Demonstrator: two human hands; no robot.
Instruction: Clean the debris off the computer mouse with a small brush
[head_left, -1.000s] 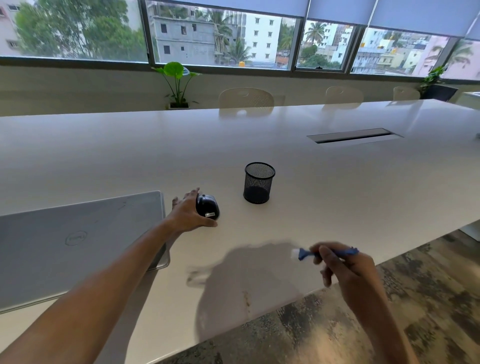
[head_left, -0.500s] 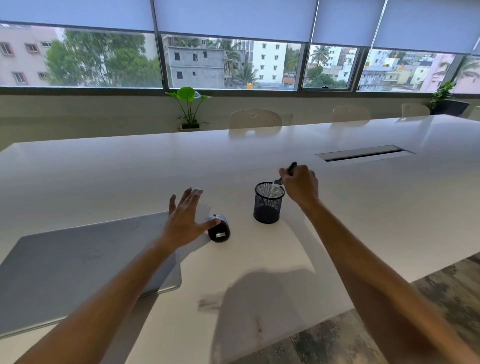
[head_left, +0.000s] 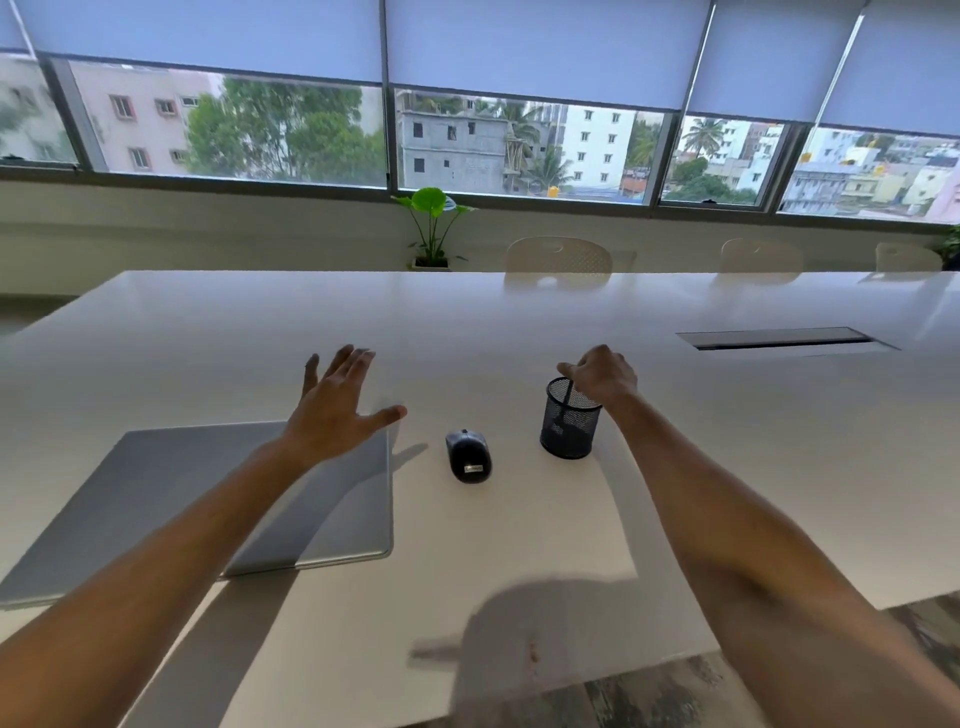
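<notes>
A black computer mouse lies on the white table, untouched by either hand. To its left my left hand hovers with fingers spread, holding nothing. A black mesh pen cup stands to the right of the mouse. My right hand is over the cup's rim, fingers curled, pinching the top of the small brush. The brush's dark handle points down into the cup, and its lower end shows only dimly through the mesh.
A closed grey laptop lies left of the mouse, partly under my left forearm. A cable slot is set into the table at the far right. Chairs and a potted plant stand beyond the far edge.
My left hand let go of the mouse and lifted away to the left. My right hand carried the brush from the near edge to the mesh cup and lowered it inside.
</notes>
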